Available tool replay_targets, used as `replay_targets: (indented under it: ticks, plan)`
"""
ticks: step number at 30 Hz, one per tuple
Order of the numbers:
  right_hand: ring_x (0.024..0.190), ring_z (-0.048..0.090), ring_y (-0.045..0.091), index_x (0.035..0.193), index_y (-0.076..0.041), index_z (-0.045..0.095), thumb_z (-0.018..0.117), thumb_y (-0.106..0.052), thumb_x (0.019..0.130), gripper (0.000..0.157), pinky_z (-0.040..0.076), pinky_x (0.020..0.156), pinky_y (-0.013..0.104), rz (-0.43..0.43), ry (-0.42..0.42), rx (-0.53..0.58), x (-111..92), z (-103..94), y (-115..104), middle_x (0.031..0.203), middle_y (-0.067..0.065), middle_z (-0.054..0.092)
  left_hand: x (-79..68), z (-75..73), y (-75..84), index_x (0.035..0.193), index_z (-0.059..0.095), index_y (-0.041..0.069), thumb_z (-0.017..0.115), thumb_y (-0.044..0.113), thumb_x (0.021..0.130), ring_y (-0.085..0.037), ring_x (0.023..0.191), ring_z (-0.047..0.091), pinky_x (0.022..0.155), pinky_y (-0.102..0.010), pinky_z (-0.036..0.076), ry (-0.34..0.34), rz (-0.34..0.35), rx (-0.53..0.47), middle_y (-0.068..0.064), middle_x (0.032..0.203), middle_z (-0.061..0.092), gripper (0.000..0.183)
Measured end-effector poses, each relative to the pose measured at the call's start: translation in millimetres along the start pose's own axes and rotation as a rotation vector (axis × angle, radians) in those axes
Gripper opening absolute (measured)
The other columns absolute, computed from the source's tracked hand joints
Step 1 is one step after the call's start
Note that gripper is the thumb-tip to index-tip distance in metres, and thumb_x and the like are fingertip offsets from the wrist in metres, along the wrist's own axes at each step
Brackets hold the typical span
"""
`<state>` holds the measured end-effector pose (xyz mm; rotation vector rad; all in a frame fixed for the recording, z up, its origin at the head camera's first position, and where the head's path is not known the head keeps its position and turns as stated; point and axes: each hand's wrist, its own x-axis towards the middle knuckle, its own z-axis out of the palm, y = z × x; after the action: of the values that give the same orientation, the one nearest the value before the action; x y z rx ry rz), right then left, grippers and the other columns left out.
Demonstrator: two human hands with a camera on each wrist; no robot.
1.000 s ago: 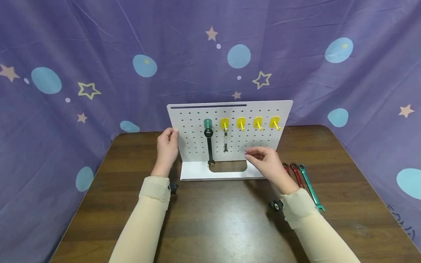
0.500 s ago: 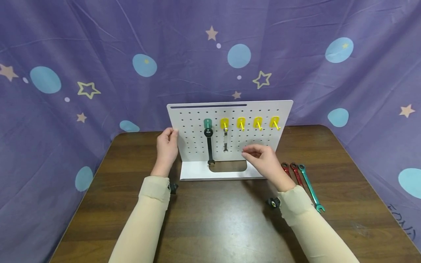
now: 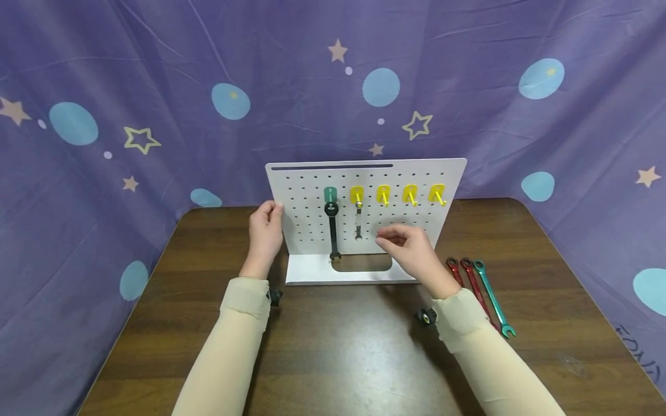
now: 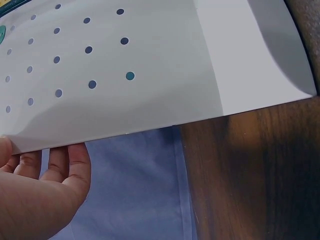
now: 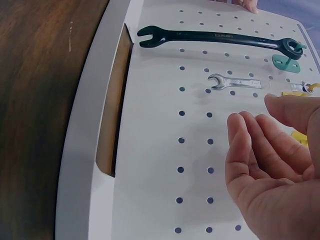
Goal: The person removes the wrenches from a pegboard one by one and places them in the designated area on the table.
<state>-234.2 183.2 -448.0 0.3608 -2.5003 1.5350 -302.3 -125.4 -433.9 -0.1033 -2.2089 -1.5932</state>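
A white pegboard (image 3: 307, 228) stands upright on its base, tilted back a little. My left hand (image 3: 265, 236) holds its left edge, thumb in front and fingers behind, as the left wrist view shows. On a green hook (image 3: 330, 194) hangs a long black combination wrench (image 3: 333, 231). Just right of it, a small silver wrench (image 5: 235, 82) hangs from a yellow hook (image 3: 356, 193). My right hand (image 3: 408, 248) hovers before the board, right of the silver wrench, with loosely bent fingers. In the right wrist view nothing lies between its thumb and fingers.
Three yellow hooks, one of them the rightmost hook (image 3: 437, 194), bear nothing. On the table (image 3: 333, 346), right of the board, lie two red wrenches (image 3: 473, 283) and a green wrench (image 3: 494, 299). A purple curtain (image 3: 291, 127) hangs behind.
My right hand has drifted left along the board toward the silver wrench. The left hand keeps its place on the board's edge, and the wrenches have not moved.
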Motion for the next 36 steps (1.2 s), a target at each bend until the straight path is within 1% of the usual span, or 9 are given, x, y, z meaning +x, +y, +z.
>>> replay_targets:
  ticks: [6,15,23,26,31,36]
  plan:
    - [0.088,0.069,0.021,0.11,0.003,0.074,0.075,-0.01,0.094,0.02,0.056,0.08,0.036,0.002,0.007,0.011,6,5.5,-2,0.101,0.006,0.074,0.0,0.0,-0.5,0.099,0.066,-0.008,0.055,0.008,0.106,-0.012,0.062,0.04,0.056,-0.025,0.033,0.003,-0.001,0.0,-0.005,0.069,0.045,0.021]
    - [0.087,0.069,0.02,0.108,0.0,0.075,0.074,-0.009,0.095,0.016,0.056,0.08,0.038,-0.015,0.01,0.013,11,10.4,-4,0.1,0.004,0.074,0.4,-0.4,-1.3,0.1,0.067,-0.008,0.056,0.008,0.105,-0.012,0.062,0.04,0.056,-0.025,0.034,0.007,0.001,0.004,-0.005,0.069,0.046,0.02]
    - [0.09,0.069,0.02,0.108,-0.001,0.075,0.074,-0.011,0.095,0.016,0.055,0.082,0.038,-0.013,0.022,0.053,14,11.8,-6,0.102,0.005,0.074,-0.5,-0.1,1.8,0.101,0.067,-0.008,0.055,0.009,0.106,-0.015,0.064,0.041,0.057,-0.025,0.034,0.001,-0.012,0.003,-0.006,0.071,0.047,0.021]
    - [0.091,0.069,0.021,0.109,-0.001,0.074,0.074,-0.01,0.095,0.017,0.055,0.083,0.038,-0.023,0.03,0.074,14,12.9,-8,0.103,0.006,0.073,-0.1,-0.1,1.3,0.101,0.067,-0.008,0.055,0.008,0.106,-0.015,0.065,0.041,0.058,-0.025,0.034,0.002,-0.004,0.011,-0.006,0.071,0.047,0.021]
    - [0.093,0.068,0.023,0.11,0.0,0.074,0.073,-0.008,0.095,0.017,0.055,0.083,0.036,-0.047,0.054,0.111,16,16.1,-10,0.105,0.01,0.073,0.8,-0.2,0.1,0.1,0.067,-0.009,0.056,0.007,0.105,-0.017,0.067,0.042,0.059,-0.025,0.034,0.002,0.018,0.015,-0.006,0.071,0.047,0.02]
    - [0.092,0.068,0.022,0.109,0.0,0.074,0.073,-0.004,0.094,0.016,0.055,0.083,0.033,-0.068,0.065,0.118,22,21.3,-13,0.104,0.009,0.073,1.0,-0.4,-0.8,0.1,0.067,-0.009,0.056,0.007,0.105,-0.018,0.068,0.043,0.06,-0.025,0.034,0.007,0.014,0.008,-0.006,0.071,0.046,0.02]
